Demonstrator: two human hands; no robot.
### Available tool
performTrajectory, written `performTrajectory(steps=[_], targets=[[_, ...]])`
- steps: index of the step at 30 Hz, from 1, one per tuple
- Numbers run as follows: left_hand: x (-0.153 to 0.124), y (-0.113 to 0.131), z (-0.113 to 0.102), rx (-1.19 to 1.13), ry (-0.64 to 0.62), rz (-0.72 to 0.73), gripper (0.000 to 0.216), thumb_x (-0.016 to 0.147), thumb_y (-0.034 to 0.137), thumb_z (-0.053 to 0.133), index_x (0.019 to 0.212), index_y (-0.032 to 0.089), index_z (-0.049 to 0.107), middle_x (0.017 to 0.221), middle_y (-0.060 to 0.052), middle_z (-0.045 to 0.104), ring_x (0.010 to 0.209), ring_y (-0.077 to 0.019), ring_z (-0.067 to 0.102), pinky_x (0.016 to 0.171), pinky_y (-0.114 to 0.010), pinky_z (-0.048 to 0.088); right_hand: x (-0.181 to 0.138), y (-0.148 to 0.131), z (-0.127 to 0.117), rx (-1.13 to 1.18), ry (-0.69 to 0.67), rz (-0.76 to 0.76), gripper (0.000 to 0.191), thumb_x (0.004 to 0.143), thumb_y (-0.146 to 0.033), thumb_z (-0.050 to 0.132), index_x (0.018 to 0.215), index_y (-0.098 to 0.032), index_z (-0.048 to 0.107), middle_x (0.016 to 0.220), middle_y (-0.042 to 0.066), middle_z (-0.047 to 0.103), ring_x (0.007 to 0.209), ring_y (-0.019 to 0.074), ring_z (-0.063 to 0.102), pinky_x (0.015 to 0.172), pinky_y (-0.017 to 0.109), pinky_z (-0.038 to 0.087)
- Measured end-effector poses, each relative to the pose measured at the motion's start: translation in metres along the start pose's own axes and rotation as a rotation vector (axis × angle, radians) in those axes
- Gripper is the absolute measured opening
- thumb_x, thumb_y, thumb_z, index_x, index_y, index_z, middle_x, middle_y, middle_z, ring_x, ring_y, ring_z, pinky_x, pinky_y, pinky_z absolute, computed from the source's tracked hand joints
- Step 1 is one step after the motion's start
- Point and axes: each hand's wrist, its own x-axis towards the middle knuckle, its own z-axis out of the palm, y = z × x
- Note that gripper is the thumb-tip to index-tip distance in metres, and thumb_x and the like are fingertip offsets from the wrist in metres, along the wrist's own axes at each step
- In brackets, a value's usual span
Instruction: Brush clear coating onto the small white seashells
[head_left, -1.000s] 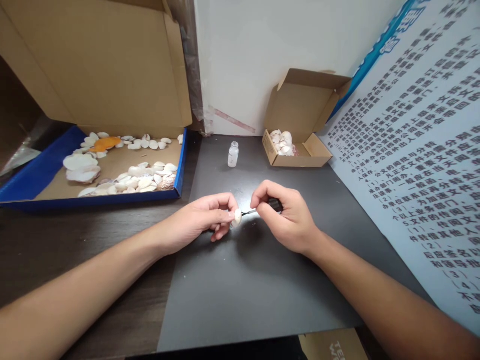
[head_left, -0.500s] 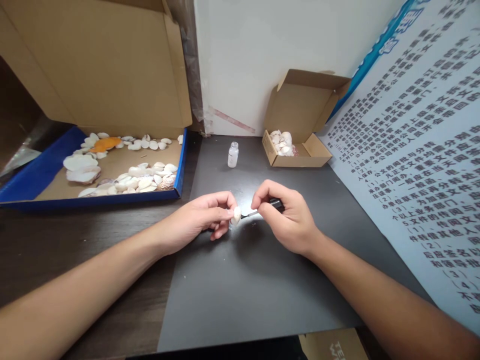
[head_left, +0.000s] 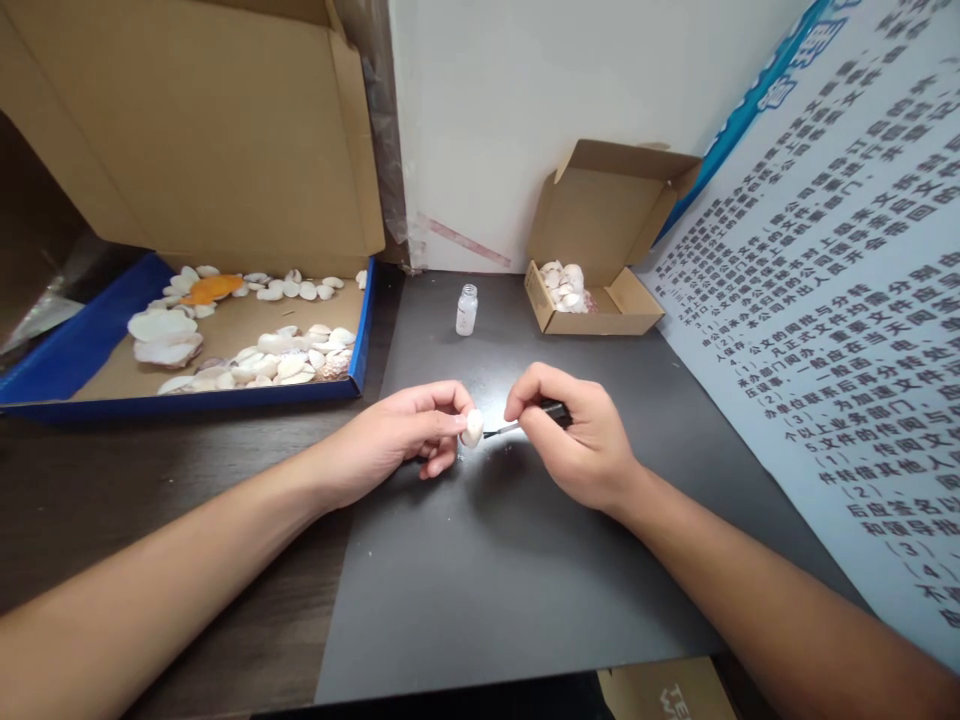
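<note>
My left hand (head_left: 405,435) pinches a small white seashell (head_left: 472,427) just above the black mat (head_left: 510,560). My right hand (head_left: 581,440) grips a thin black-handled brush (head_left: 525,423), and the brush's tip touches the shell. Both hands are close together at the middle of the mat. Behind them stands a small open glass bottle (head_left: 466,309) of clear liquid.
A large blue-rimmed cardboard box (head_left: 225,330) with several shells lies at the left, lid up. A small cardboard box (head_left: 600,300) with several shells stands at the back right. A printed poster (head_left: 840,300) leans along the right. A white wall is behind.
The hands have barely shifted. The shell and the brush tip moved very slightly, staying in contact.
</note>
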Motion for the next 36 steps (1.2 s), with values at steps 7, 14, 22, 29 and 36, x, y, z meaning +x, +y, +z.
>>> performTrajectory(steps=[7, 14, 22, 29, 36], targets=[[-0.0005, -0.0011, -0.0014, -0.066, -0.016, -0.020, 0.008, 0.087, 0.023, 0.059, 0.085, 0.017, 0.054, 0.073, 0.002, 0.052, 0.055, -0.0073, 0.045, 0.053, -0.022, 0.034, -0.0005, -0.0006, 0.0043, -0.020, -0.018, -0.061, 0.019, 0.082, -0.005, 0.047, 0.077, -0.020, 0.057, 0.066, -0.004, 0.057, 0.058, 0.0098, 0.050, 0.057, 0.023, 0.040], [-0.0004, 0.0037, -0.0001, -0.154, 0.022, -0.028, 0.009, 0.086, 0.022, 0.061, 0.084, 0.015, 0.056, 0.069, 0.002, 0.050, 0.052, -0.0060, 0.045, 0.051, -0.019, 0.035, 0.0000, -0.0001, -0.0002, -0.048, 0.097, -0.085, 0.020, 0.081, -0.002, 0.048, 0.075, -0.020, 0.055, 0.063, -0.005, 0.053, 0.057, 0.0086, 0.046, 0.056, 0.021, 0.039], [-0.0012, 0.0045, 0.0010, -0.183, 0.016, -0.025, 0.009, 0.086, 0.022, 0.062, 0.084, 0.015, 0.057, 0.069, 0.002, 0.050, 0.052, -0.0057, 0.045, 0.050, -0.017, 0.036, -0.0016, -0.0001, 0.0040, -0.038, 0.042, -0.165, 0.018, 0.087, -0.004, 0.052, 0.089, -0.020, 0.059, 0.072, -0.005, 0.059, 0.060, 0.0074, 0.051, 0.057, 0.019, 0.041], [-0.0006, 0.0044, 0.0007, -0.159, 0.048, -0.020, 0.010, 0.086, 0.023, 0.064, 0.084, 0.015, 0.058, 0.068, 0.002, 0.051, 0.052, -0.0050, 0.045, 0.050, -0.016, 0.035, 0.0018, 0.0023, 0.0026, -0.067, 0.092, -0.142, 0.019, 0.087, -0.002, 0.050, 0.083, -0.020, 0.057, 0.069, -0.005, 0.057, 0.058, 0.0078, 0.049, 0.057, 0.020, 0.041], [-0.0004, 0.0049, 0.0015, -0.156, 0.081, -0.012, 0.013, 0.086, 0.026, 0.063, 0.083, 0.016, 0.056, 0.064, 0.003, 0.050, 0.050, -0.0054, 0.045, 0.048, -0.017, 0.034, 0.0010, 0.0057, 0.0042, -0.077, -0.008, -0.127, 0.018, 0.088, -0.004, 0.051, 0.087, -0.019, 0.059, 0.074, -0.004, 0.060, 0.063, 0.0086, 0.052, 0.059, 0.021, 0.041]])
